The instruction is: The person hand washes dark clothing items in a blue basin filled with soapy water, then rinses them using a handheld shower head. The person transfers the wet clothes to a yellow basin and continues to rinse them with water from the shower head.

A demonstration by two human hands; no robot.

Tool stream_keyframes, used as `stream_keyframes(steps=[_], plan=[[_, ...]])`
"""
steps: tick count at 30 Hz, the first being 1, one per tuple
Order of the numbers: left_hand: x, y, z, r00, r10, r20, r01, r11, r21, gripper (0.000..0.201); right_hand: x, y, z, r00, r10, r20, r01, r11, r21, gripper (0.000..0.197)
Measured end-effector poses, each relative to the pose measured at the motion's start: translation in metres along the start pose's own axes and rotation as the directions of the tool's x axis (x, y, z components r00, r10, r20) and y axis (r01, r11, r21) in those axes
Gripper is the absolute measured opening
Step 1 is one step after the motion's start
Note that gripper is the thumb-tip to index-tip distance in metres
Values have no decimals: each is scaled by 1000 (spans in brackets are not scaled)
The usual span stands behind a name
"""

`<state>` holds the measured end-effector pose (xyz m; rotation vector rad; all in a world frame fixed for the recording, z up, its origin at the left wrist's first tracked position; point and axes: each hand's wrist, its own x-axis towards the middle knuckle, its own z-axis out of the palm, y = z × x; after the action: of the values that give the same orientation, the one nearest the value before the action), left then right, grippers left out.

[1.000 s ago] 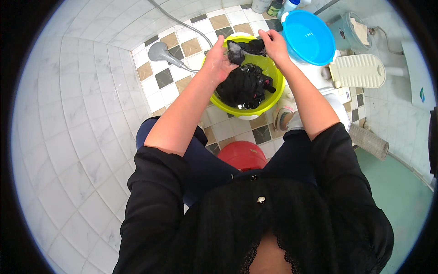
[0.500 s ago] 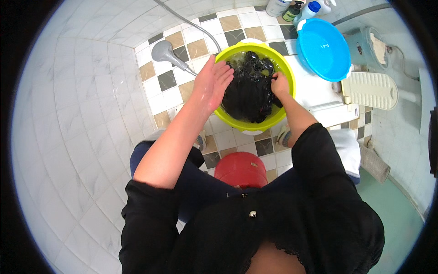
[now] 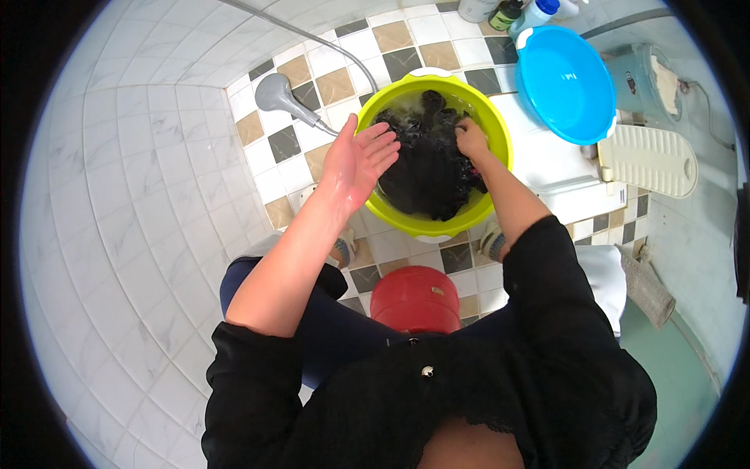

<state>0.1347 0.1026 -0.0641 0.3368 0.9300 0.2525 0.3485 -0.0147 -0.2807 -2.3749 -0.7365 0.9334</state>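
A yellow-green basin (image 3: 500,141) with white handles stands on the tiled floor in front of me. In its cloudy water lies a heap of wet black clothing (image 3: 430,168). Above the basin's left rim my left hand (image 3: 355,162) is held palm up, its fingers stretched and apart, wet and holding nothing. My right hand (image 3: 472,141) reaches in over the right side, its fingers curled down on the black clothing. The fingertips are partly hidden by the cloth and the hand itself.
A grey shower head (image 3: 275,95) with its hose lies left of the basin. To the right are a blue basin (image 3: 566,86), a cream ribbed plastic board (image 3: 652,160) and a clear bucket (image 3: 644,78). Bottles (image 3: 535,16) stand behind. A red stool (image 3: 416,299) is between my legs.
My left hand has turned its palm further upward, with the fingers more spread. The right hand has shifted slightly over the clothing. The whole view has tilted a little.
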Motion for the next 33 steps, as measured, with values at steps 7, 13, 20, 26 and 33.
stream_keyframes(steps=[7, 13, 20, 26, 33], plan=[[0, -16, 23, 968, -137, -212, 151, 987, 50, 66, -86, -128, -70, 868, -477, 134, 446, 870, 208, 21], [19, -50, 14, 981, -52, 186, 19, 984, 176, 69, -201, -192, -119, 799, -561, 217, 397, 764, 509, 19], [58, -65, -25, 943, -321, 84, 324, 946, -25, 45, -244, -176, -66, 755, -655, -27, 652, 745, 141, 19], [38, -80, 21, 994, -80, -69, 81, 997, 10, 25, -163, -139, -45, 895, -403, -191, 390, 915, -102, 22], [70, -58, -35, 880, -168, 444, 231, 969, -91, 31, -187, -163, -38, 913, -350, -211, 350, 936, -39, 30]])
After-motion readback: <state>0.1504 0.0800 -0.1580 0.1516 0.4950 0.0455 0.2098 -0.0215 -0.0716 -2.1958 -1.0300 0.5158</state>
